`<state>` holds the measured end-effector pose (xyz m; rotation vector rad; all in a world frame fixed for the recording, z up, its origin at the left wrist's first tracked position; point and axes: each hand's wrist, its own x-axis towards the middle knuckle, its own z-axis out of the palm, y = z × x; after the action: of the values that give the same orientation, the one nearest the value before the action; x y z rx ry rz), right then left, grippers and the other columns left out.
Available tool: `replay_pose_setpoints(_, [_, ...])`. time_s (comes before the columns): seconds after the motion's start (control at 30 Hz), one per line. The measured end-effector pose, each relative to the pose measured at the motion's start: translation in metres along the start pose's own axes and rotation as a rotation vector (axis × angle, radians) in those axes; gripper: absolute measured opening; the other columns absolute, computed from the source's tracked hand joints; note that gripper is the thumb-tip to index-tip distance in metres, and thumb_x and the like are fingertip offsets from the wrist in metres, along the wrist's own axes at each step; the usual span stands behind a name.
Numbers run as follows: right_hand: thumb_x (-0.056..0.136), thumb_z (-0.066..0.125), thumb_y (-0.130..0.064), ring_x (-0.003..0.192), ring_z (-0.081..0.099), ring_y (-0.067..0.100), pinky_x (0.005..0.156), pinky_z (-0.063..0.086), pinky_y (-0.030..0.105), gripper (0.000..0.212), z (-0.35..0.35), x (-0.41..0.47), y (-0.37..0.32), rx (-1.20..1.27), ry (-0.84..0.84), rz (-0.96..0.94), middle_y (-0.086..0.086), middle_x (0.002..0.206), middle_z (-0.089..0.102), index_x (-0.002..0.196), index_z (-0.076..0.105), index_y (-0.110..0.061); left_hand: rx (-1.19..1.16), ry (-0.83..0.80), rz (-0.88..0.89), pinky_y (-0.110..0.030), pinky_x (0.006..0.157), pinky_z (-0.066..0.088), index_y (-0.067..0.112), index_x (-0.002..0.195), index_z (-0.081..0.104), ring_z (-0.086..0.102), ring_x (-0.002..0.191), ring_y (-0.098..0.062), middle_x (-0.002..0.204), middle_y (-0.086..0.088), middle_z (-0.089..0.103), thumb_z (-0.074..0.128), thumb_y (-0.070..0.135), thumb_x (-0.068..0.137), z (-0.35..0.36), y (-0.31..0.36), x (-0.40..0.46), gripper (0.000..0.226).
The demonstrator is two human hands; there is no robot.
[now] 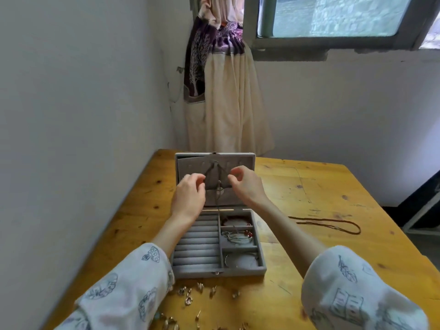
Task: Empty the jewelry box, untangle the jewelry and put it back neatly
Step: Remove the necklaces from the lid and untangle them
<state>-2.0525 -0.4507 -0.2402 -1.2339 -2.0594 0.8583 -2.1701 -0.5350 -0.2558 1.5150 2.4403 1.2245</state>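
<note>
A grey velvet jewelry box (260, 270) lies open on the wooden table, its lid (247, 160) standing upright. A thin necklace with a pendant (218, 186) hangs from a hook inside the lid. My left hand (189, 194) and my right hand (245, 184) are raised in front of the lid, each pinching a side of the necklace cord. The right compartments hold a red bead bracelet (235, 221), a tangle of pale cords (234, 235) and a thin bangle (240, 259). The ring rolls (197, 244) on the left are bare.
A brown cord necklace (333, 223) lies on the table to the right of the box. Several small earrings and rings (200, 291) are scattered along the near edge. A white wall runs along the table's left side; a curtain hangs behind.
</note>
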Motion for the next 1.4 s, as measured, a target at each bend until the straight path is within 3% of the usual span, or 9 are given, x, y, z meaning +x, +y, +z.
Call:
replay_pose_setpoints(0.2, [0.090,0.051,-0.029,0.105,0.058,0.031,0.083,0.045,0.036,0.030,0.025,0.024,-0.010,-0.206,0.071,-0.019,0.010,0.110,0.066,0.116,0.053,-0.015,0.259,0.174,0.062,-0.029,0.074,0.042,0.017,0.118,0.057,0.057,0.101,-0.021,0.109,-0.003,0.062,0.053,0.030,0.091,0.020,0.014,0.020,0.030])
replay_pose_setpoints(0.4, [0.092,0.048,-0.025,0.094,0.061,0.026,0.069,0.041,0.031,0.019,0.038,0.026,-0.005,-0.329,0.167,-0.116,0.006,0.102,0.066,0.102,0.055,-0.011,0.461,0.208,0.157,-0.034,0.061,0.048,0.011,0.086,0.066,0.063,0.071,-0.026,0.078,-0.006,0.066,0.076,0.019,0.071,0.035,-0.002,0.029,0.019])
replay_pose_setpoints(0.5, [0.093,0.044,-0.023,0.092,0.061,0.028,0.065,0.034,0.028,0.018,0.039,0.029,-0.004,-0.361,0.183,-0.100,0.007,0.099,0.066,0.097,0.056,-0.009,0.490,0.210,0.167,-0.032,0.056,0.048,0.011,0.074,0.067,0.061,0.064,-0.026,0.070,-0.006,0.062,0.076,0.012,0.070,0.036,-0.004,0.034,0.010])
replay_pose_setpoints(0.6, [0.092,0.044,-0.023,0.091,0.061,0.028,0.068,0.040,0.031,0.019,0.036,0.031,-0.004,-0.323,0.210,-0.091,0.008,0.097,0.067,0.095,0.057,-0.009,0.466,0.208,0.172,-0.031,0.055,0.047,0.010,0.075,0.067,0.060,0.065,-0.025,0.071,-0.007,0.062,0.073,0.010,0.072,0.031,-0.005,0.036,0.007])
replay_pose_setpoints(0.87, [0.087,0.054,-0.017,0.081,0.054,0.019,0.070,0.039,0.027,0.012,0.016,0.025,-0.016,-0.018,0.268,-0.198,0.004,0.087,0.060,0.090,0.061,-0.008,0.214,0.259,0.177,-0.033,0.069,0.045,0.008,0.087,0.063,0.055,0.087,-0.025,0.090,-0.009,0.059,0.059,0.015,0.083,-0.003,0.017,0.042,0.008])
replay_pose_setpoints(1.0, [0.084,0.059,-0.011,0.076,0.053,0.010,0.065,0.038,0.015,0.004,-0.010,0.007,-0.021,0.277,0.192,-0.163,-0.005,0.075,0.057,0.084,0.063,-0.010,-0.273,0.090,0.007,-0.031,0.083,0.046,0.016,0.087,0.056,0.056,0.093,-0.019,0.090,0.000,0.061,0.059,0.017,0.086,-0.030,0.037,0.037,0.003])
replay_pose_setpoints(1.07, [0.083,0.061,-0.010,0.073,0.058,0.010,0.072,0.045,0.020,0.004,-0.027,-0.007,-0.024,0.374,0.107,-0.149,-0.004,0.073,0.063,0.082,0.062,-0.013,-0.510,-0.025,-0.076,-0.028,0.084,0.047,0.017,0.085,0.055,0.062,0.090,-0.015,0.086,0.000,0.067,0.058,0.015,0.087,-0.042,0.046,0.028,0.005])
replay_pose_setpoints(1.27, [0.081,0.062,-0.006,0.073,0.065,0.014,0.074,0.053,0.033,0.014,-0.077,-0.046,-0.040,0.458,0.029,-0.137,0.007,0.077,0.071,0.074,0.063,-0.018,-1.038,-0.219,-0.249,-0.026,0.064,0.053,0.009,0.087,0.060,0.060,0.060,-0.013,0.074,-0.006,0.064,0.055,0.003,0.089,-0.080,0.071,0.005,0.009])
replay_pose_setpoints(1.4, [0.088,0.052,-0.002,0.069,0.062,0.015,0.074,0.053,0.031,0.012,-0.114,-0.068,-0.057,0.662,-0.094,-0.025,0.006,0.074,0.067,0.080,0.057,-0.008,-0.982,-0.395,-0.178,-0.022,0.051,0.048,0.009,0.098,0.062,0.049,0.047,-0.007,0.073,-0.005,0.061,0.054,0.005,0.089,-0.107,0.092,-0.009,0.013])
